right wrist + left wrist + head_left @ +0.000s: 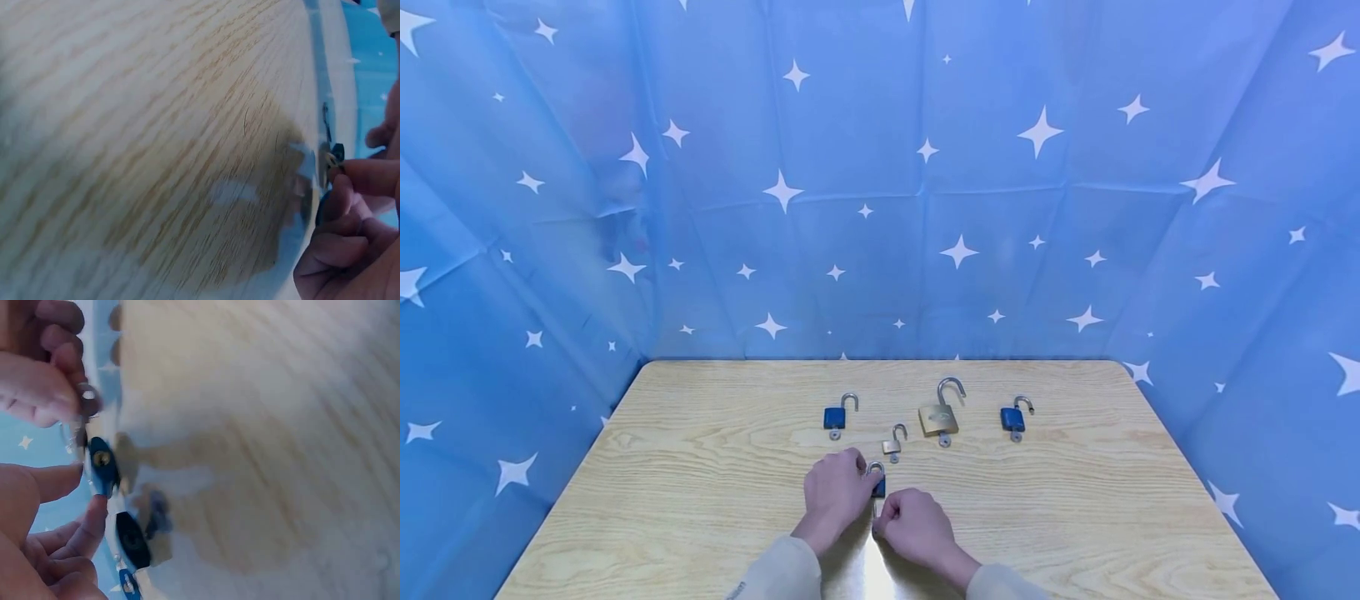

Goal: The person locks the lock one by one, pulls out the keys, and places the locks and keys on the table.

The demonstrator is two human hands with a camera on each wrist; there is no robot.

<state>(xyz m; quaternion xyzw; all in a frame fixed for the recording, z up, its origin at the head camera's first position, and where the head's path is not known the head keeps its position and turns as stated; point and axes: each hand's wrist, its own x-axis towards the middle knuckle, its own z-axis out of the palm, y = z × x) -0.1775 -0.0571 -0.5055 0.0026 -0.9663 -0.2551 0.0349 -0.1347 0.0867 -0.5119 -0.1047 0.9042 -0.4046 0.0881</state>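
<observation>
Between thumb and fingers, my left hand [841, 487] holds a small blue padlock [877, 486] upright near the front of the table. The shackle points away from me and looks closed. In the left wrist view, the padlock's keyhole [102, 458] faces the camera. My right hand [916, 525] pinches a small metal key [875, 518] by its head just in front of the padlock. The key [80, 428] is blurred in the left wrist view, and whether its tip touches the padlock I cannot tell.
Behind my hands lie a blue padlock [834, 418], a small brass padlock [891, 447], a large brass padlock [938, 419] and another blue padlock [1012, 418]. Their shackles stand open, with keys in them. A blue starred curtain [865, 250] surrounds the wooden table [1075, 517].
</observation>
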